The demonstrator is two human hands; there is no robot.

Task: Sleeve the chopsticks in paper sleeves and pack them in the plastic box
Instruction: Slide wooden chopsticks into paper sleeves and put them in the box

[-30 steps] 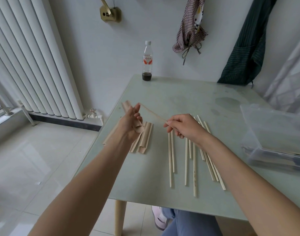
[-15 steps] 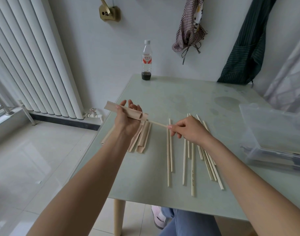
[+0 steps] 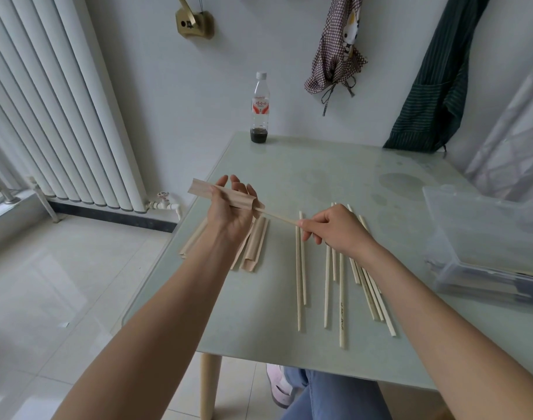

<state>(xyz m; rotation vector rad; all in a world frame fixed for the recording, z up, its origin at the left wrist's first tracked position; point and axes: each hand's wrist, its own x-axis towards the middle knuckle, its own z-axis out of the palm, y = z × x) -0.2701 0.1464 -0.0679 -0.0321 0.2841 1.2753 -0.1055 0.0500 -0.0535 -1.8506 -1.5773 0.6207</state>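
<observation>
My left hand [image 3: 230,212] holds a tan paper sleeve [image 3: 204,190] level above the table's left side. A chopstick [image 3: 277,216] sticks out of the sleeve's right end, and my right hand [image 3: 335,228] pinches its free end. Several bare chopsticks [image 3: 341,283] lie side by side on the glass table [image 3: 289,177] under and in front of my right hand. More empty paper sleeves [image 3: 254,247] lie below my left hand. The clear plastic box [image 3: 486,244] stands at the right edge with its lid resting on it.
A plastic bottle [image 3: 260,109] with dark liquid stands at the table's far edge by the wall. A white radiator [image 3: 47,101] lines the left wall. Cloths [image 3: 335,53] hang on the wall behind. My knees and a shoe [image 3: 277,386] show under the near edge.
The sleeve turned from pointing away to lying level in my left hand. My right hand pushed the chopstick leftward into the sleeve's open end, then held nearly still.
</observation>
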